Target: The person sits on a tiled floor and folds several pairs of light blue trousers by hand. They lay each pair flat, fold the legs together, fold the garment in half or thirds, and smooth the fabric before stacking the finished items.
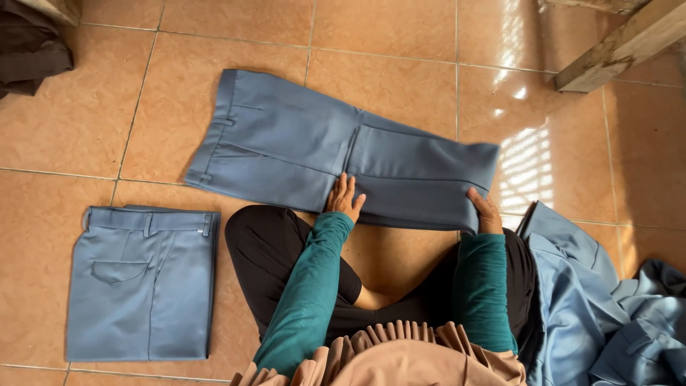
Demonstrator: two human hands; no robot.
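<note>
On the tiled floor [400,43], just ahead of the seated person's knees, lay grey-blue trousers [321,154], folded lengthwise, smooth, waistband away to the left. The left hand [344,198] rested flat on their near edge, fingers spread, gripping nothing. The right hand [486,211] pinched the doubled leg end, fingers curled around the cloth.

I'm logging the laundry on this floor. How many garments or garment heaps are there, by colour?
Blue-grey trousers being folded, under the left hand and right hand: 1
Blue-grey folded trousers: 1
Light blue clothes heap: 1
Dark brown cloth: 1
Total: 4
</note>
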